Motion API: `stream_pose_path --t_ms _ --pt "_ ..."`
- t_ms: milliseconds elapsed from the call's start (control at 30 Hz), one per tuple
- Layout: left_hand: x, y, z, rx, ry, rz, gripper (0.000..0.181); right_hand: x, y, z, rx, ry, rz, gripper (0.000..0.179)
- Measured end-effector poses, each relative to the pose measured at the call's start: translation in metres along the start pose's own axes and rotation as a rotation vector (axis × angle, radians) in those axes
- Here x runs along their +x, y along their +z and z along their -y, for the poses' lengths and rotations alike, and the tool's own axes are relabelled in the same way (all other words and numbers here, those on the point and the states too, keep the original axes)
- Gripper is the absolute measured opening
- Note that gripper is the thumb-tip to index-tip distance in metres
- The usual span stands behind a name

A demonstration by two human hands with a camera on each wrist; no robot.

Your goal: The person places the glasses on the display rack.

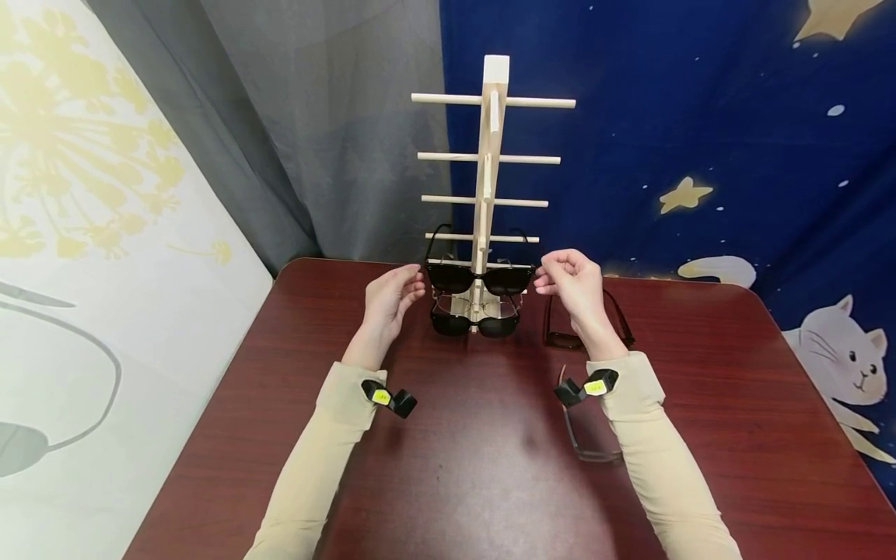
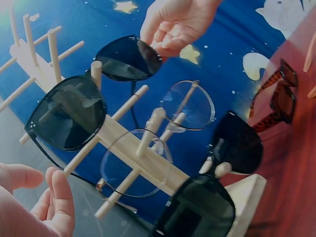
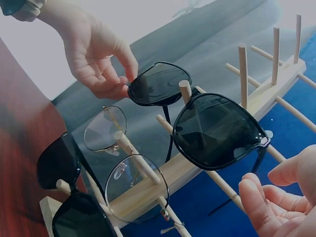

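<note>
A wooden rack [image 1: 484, 128] with rows of pegs holds several pairs of eyewear one above another. The uppermost, black sunglasses [image 1: 448, 278], sits across the post with its bridge on a front peg. My left hand [image 1: 392, 299] is at its left edge, and my right hand [image 1: 574, 284] at its right edge. Both wrist views show a gap between thumb and fingers, close beside the temples. Below hang thin wire-rimmed clear glasses [image 3: 137, 187] and another pair of black sunglasses [image 2: 202, 210].
Tortoiseshell sunglasses [image 1: 563, 340] lie on the red-brown table [image 1: 476, 467] behind my right wrist. Another pair of glasses [image 1: 595, 456] lies nearer, partly under my right forearm. Bare pegs [image 1: 448, 157] fill the rack's upper part. A grey and blue curtain [image 1: 630, 117] hangs behind.
</note>
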State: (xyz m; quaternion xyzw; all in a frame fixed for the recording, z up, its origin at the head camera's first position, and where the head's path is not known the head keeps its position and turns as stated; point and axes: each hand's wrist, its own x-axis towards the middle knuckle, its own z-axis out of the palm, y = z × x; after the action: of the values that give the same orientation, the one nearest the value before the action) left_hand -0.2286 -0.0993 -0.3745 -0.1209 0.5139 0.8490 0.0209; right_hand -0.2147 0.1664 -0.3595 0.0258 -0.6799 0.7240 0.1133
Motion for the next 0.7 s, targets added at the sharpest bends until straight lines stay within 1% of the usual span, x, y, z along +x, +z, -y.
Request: stream_pose_path --t_ms 67,133,300,500,600,700 --pt "-0.005 -0.003 0.005 0.024 0.009 0.014 0.026 -0.004 -0.004 -0.001 -0.015 -0.005 0.012 0.015" --pt "-0.01 -0.006 0.01 0.044 0.023 0.024 0.027 -0.009 -0.008 -0.002 -0.03 0.001 0.02 0.013" --pt "-0.022 -0.011 0.024 0.069 0.058 0.03 0.021 -0.024 -0.017 -0.006 -0.069 0.031 0.03 0.009" --pt "-0.034 -0.015 0.043 0.094 0.076 0.049 0.019 -0.04 -0.03 -0.012 -0.112 0.066 0.039 0.017" --pt "-0.04 -0.015 0.052 0.124 0.075 0.067 0.016 -0.048 -0.036 -0.015 -0.138 0.059 0.047 0.018" --pt "-0.046 -0.015 0.061 0.154 0.066 0.084 0.015 -0.056 -0.042 -0.017 -0.156 0.021 0.056 0.016"
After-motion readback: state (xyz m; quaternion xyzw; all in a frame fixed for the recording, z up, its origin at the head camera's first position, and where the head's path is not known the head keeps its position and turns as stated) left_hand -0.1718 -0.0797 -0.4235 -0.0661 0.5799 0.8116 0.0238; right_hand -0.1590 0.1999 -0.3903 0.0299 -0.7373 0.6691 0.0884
